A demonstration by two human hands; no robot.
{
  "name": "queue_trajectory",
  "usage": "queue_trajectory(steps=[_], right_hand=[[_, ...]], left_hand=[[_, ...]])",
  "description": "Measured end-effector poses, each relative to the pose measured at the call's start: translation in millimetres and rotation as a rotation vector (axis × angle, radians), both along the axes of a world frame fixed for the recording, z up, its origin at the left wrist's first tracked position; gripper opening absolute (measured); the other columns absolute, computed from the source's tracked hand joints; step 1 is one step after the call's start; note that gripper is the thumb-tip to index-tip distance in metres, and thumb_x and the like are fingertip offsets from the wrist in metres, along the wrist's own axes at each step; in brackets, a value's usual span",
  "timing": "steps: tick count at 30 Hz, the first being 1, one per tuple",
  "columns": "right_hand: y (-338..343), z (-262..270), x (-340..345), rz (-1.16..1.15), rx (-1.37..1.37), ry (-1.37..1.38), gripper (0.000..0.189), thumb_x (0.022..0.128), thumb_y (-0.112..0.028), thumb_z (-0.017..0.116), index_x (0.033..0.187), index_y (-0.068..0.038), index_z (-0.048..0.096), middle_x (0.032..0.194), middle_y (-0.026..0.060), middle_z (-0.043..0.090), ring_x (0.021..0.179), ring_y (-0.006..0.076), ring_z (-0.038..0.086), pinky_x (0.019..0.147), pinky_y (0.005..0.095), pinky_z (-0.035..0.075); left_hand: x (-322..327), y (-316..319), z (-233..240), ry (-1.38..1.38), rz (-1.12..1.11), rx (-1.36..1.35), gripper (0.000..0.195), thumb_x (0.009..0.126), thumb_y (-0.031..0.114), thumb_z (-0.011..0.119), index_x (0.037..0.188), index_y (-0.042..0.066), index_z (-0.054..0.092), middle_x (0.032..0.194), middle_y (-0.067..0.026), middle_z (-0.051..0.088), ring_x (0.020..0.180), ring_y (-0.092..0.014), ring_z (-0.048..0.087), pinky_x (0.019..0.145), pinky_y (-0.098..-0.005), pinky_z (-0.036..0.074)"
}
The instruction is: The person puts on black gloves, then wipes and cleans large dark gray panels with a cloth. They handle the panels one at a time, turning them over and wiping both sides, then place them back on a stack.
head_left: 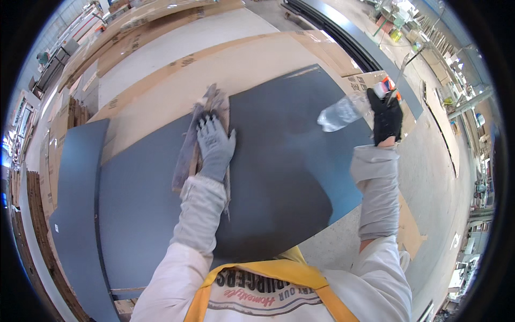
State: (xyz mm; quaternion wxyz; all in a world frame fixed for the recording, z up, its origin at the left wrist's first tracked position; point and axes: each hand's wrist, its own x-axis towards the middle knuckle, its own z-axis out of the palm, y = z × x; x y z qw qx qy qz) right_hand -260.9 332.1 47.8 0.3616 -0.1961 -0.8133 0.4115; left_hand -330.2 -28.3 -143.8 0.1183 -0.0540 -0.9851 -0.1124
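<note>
My left hand [214,143], in a grey glove, lies palm down with its fingers spread on a long strip [187,161] of wood and cardboard with loose wrapping. That strip lies across a large dark grey panel [277,169] in front of me. My right hand [386,116], in a black glove, is raised over the panel's right edge. It is closed around the top end of a clear plastic bottle [340,114], which tilts with its base toward the lower left. White and orange parts [388,84] show at the bottle's top; the black glove hides part of its neck.
A narrower dark panel [78,189] stands along the left side. Brown cardboard [265,50] lies beyond the large panel. Long dark profiles [342,42] stretch across the back right. Stacked brown sheets [38,225] stand far left, and concrete floor [426,201] shows at right.
</note>
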Motion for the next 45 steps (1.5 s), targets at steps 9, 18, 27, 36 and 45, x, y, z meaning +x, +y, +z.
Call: queue_trajectory(steps=[9,18,27,36,45], right_hand=[[279,-33,-37,-0.112,0.353,-0.405,0.051,0.080,-0.043,0.071,0.115,-0.008,0.063,0.105,0.0148,0.067,0.099,0.0301,0.063,0.085,0.0379,0.047],[363,-76,-57,-0.095,0.014,-0.414,0.042,0.077,-0.042,0.076,0.099,-0.008,0.066,0.068,-0.0021,0.057,0.058,0.0097,0.044,0.055,0.0295,0.037],[383,-66,-56,-0.211,0.368,-0.691,0.049,0.079,-0.052,0.065,0.099,-0.007,0.066,0.086,0.0125,0.066,0.082,0.0260,0.062,0.074,0.0381,0.046],[291,-100,54,-0.127,0.101,-0.427,0.058,0.079,-0.053,0.068,0.106,-0.002,0.065,0.083,0.0089,0.067,0.072,0.0181,0.060,0.059,0.0328,0.044],[111,-100,205,-0.108,-0.484,-0.245,0.043,0.084,-0.041,0.066,0.110,-0.007,0.062,0.100,0.0023,0.064,0.075,0.0101,0.056,0.052,0.0221,0.036]], left_hand=[[-103,245,2,0.031,-0.426,-0.016,0.071,0.086,0.041,0.056,0.139,-0.003,0.039,0.143,-0.0215,0.039,0.136,-0.036,0.032,0.114,-0.0470,0.019],[57,296,27,-0.198,-1.056,0.132,0.064,0.081,0.029,0.062,0.134,-0.003,0.045,0.137,-0.0219,0.046,0.129,-0.034,0.042,0.112,-0.0441,0.027],[198,235,38,-0.315,-1.382,0.330,0.053,0.091,0.027,0.054,0.136,0.002,0.045,0.143,-0.0166,0.042,0.136,-0.031,0.035,0.115,-0.0428,0.025],[245,56,59,-0.474,-0.848,0.125,0.060,0.077,0.032,0.067,0.132,0.014,0.052,0.136,-0.0151,0.047,0.134,-0.038,0.036,0.113,-0.0564,0.020],[224,-283,6,-0.076,0.722,-0.229,0.057,0.089,0.043,0.056,0.135,0.011,0.049,0.142,-0.0288,0.036,0.132,-0.046,0.033,0.111,-0.0537,0.024]])
